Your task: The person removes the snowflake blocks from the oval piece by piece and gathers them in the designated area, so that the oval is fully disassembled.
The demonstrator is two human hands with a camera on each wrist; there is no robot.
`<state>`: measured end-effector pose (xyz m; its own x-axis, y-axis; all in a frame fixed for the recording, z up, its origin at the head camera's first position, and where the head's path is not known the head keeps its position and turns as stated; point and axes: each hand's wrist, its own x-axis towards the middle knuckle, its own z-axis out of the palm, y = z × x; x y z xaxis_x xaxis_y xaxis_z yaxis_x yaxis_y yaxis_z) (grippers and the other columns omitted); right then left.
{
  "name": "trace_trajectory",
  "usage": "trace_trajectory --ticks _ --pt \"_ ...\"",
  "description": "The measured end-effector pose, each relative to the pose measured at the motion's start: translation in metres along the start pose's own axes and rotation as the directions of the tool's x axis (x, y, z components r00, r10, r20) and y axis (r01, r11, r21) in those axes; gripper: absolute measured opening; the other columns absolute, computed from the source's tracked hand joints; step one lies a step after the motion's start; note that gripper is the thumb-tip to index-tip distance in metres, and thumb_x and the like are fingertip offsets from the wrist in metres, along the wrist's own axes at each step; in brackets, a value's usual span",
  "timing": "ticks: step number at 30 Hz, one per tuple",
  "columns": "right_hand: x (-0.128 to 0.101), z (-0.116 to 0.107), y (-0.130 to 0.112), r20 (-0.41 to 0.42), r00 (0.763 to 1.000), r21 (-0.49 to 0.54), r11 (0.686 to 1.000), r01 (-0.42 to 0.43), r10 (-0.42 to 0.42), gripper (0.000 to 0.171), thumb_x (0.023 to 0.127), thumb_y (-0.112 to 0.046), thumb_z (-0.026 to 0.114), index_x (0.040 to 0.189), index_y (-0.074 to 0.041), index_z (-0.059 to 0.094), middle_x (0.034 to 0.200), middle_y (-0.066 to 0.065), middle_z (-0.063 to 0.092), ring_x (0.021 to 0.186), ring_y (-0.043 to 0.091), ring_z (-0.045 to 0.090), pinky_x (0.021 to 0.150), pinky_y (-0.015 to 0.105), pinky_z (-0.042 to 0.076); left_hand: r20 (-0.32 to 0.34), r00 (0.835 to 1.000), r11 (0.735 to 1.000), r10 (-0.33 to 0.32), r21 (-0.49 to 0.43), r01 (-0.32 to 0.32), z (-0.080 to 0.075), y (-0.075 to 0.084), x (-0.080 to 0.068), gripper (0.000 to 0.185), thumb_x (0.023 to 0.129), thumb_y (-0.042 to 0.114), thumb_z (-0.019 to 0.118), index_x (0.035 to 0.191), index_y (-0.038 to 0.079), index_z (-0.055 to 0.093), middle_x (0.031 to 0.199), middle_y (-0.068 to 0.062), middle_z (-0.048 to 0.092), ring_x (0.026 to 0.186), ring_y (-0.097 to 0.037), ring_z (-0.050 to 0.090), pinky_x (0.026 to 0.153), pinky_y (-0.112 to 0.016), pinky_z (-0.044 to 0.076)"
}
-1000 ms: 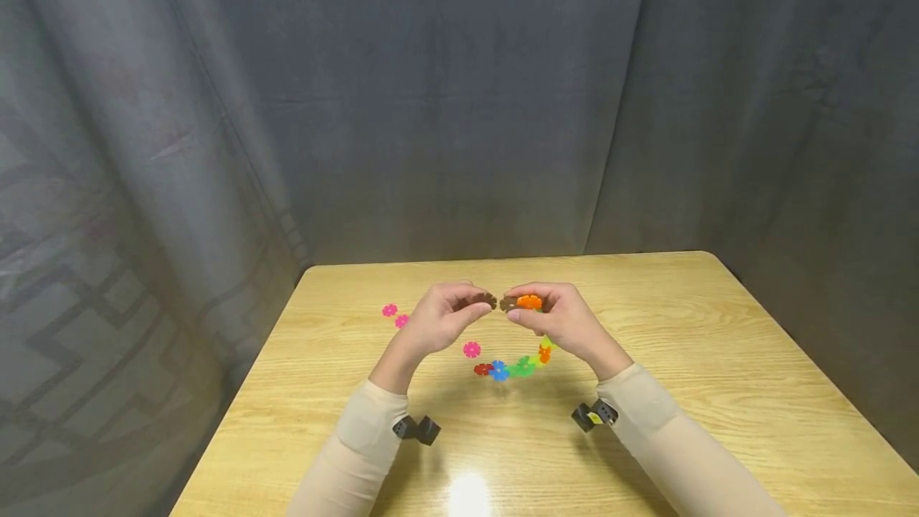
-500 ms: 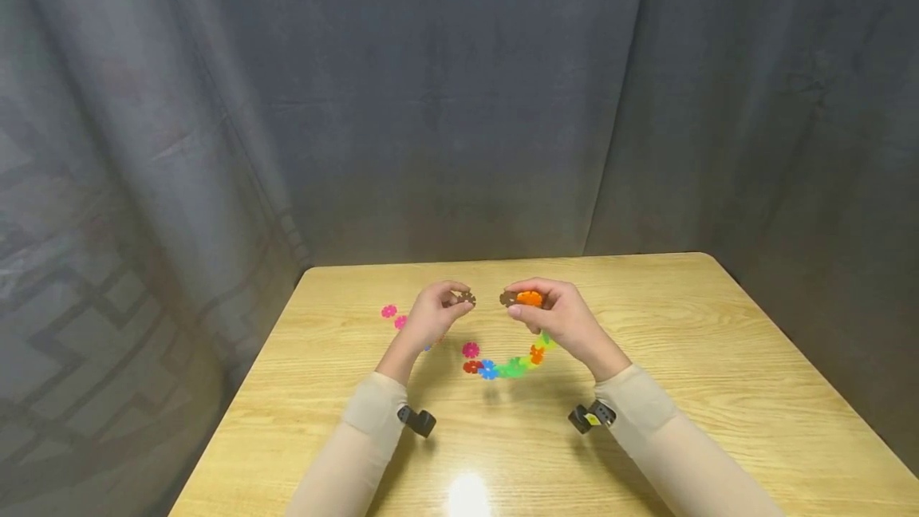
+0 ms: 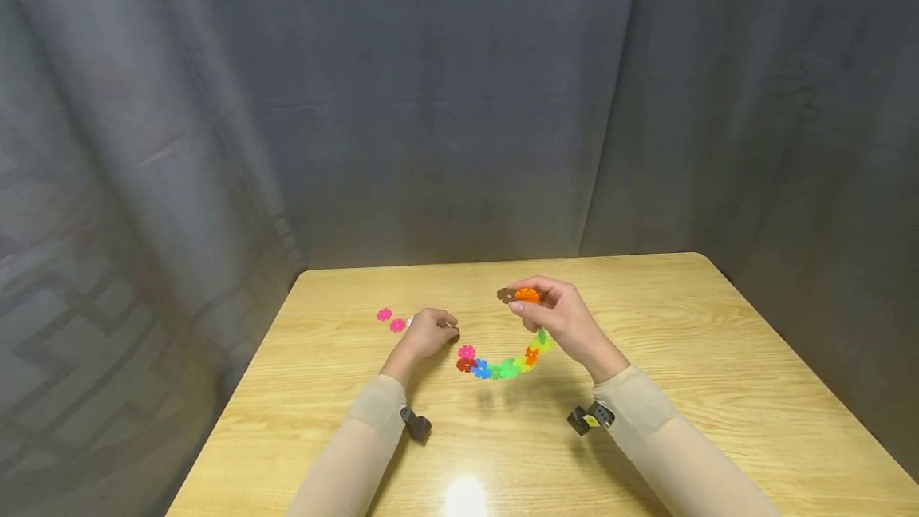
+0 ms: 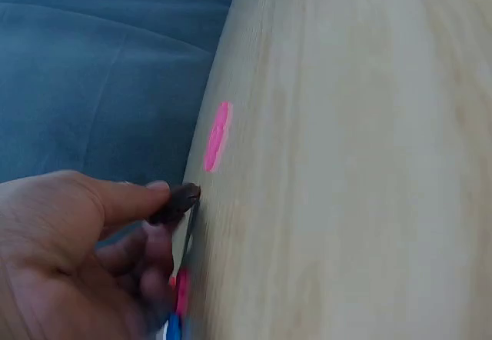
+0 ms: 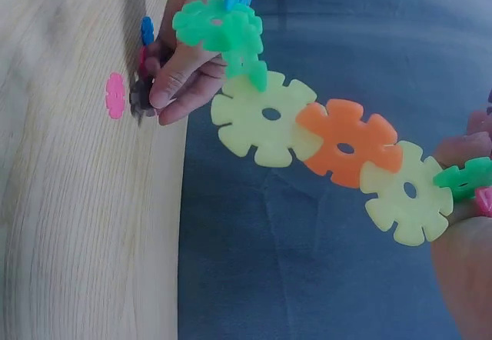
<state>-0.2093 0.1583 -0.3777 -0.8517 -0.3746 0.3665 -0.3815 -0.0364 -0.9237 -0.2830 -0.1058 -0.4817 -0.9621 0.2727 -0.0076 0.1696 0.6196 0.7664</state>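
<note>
My right hand (image 3: 534, 303) pinches the top of a chain of flower-shaped plastic discs (image 3: 511, 365) by its orange disc (image 3: 527, 294), with a brown disc (image 3: 505, 294) at the tip. The chain sags in an arc to a red disc just above the table. In the right wrist view the chain's green (image 5: 219, 28), yellow (image 5: 261, 121) and orange (image 5: 350, 148) discs hang in front of the right hand (image 5: 465, 271). My left hand (image 3: 431, 331) is down on the table (image 3: 682, 357), its thumb and finger pinching a brown disc (image 4: 183, 199) against the wood.
Two loose pink discs (image 3: 384, 314) (image 3: 398, 325) lie left of the left hand, and a third pink disc (image 3: 467, 352) lies beside the chain's low end. Grey curtains hang behind and to both sides of the table.
The left hand has drawn away from the right hand and dropped to the table with its brown disc. The right hand has stayed up with the chain, which swung slightly left.
</note>
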Motion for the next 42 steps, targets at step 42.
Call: trace_trajectory --ticks 42 --pt "-0.002 0.006 -0.004 0.032 0.999 -0.11 0.993 -0.038 0.042 0.016 0.095 -0.02 0.066 0.1 -0.006 0.074 0.08 0.015 0.066 0.072 0.029 0.06 0.061 0.032 0.047 -0.125 0.821 0.755 0.557 -0.337 -0.563 -0.025 0.118 -0.052 0.017 0.091 0.018 0.073 0.107 0.014 0.073 0.111 0.002 0.067 0.091 -0.019 0.064 0.076 -0.038 0.052"
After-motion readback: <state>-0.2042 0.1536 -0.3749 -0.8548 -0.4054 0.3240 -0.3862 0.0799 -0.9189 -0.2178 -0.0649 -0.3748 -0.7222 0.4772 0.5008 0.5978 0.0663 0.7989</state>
